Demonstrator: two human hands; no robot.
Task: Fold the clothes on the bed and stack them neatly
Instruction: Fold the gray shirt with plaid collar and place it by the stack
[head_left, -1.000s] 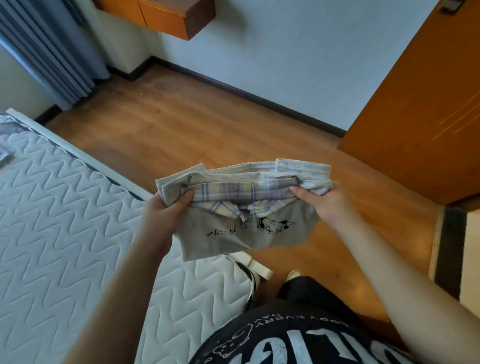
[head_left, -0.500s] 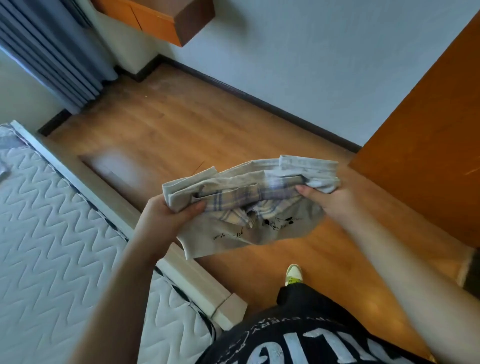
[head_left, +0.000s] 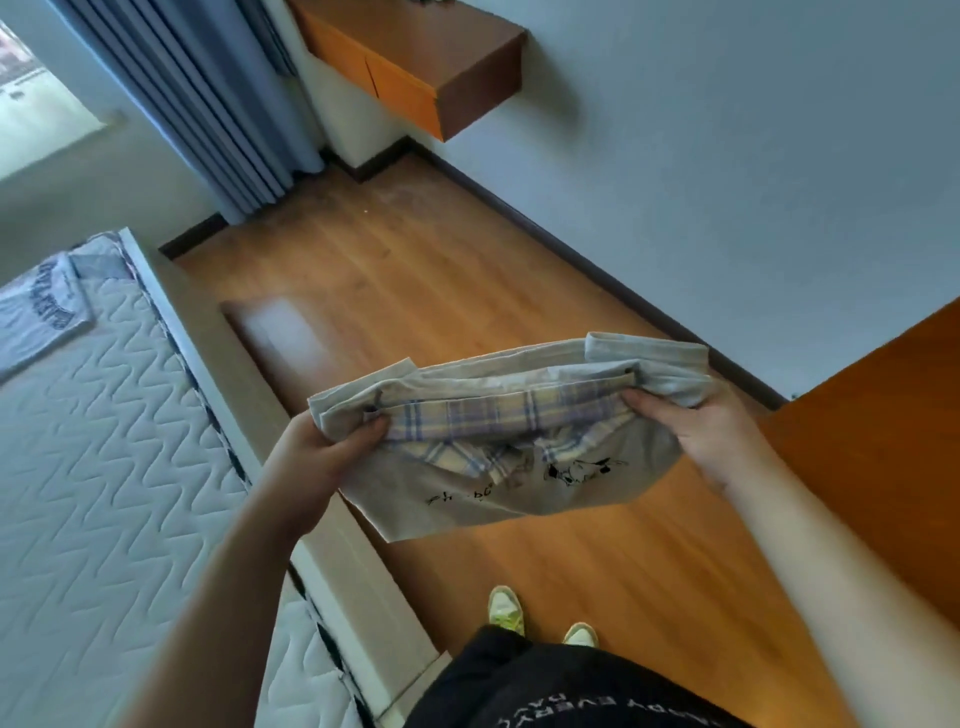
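Shoes: mine (head_left: 506, 608), planted on the wood floor (head_left: 415, 291) beside the bed (head_left: 104, 467).
Left hand: my left hand (head_left: 317, 457) pinches the near-left end of the folded bundle, thumb on top, fingers curled beneath.
Right hand: my right hand (head_left: 691, 436) grips the other end the same way, thumb over the plaid collar.
Bundle: beige shirt with plaid collar (head_left: 519, 447), folded small, held in the air over the floor, just off the bed's edge, touching nothing but my hands.
Progress: this one looks folded, I reckon; setting it down is left.
Stack: a grey printed tee (head_left: 41, 317) lies flat at the far corner of the bed, likely where this goes.
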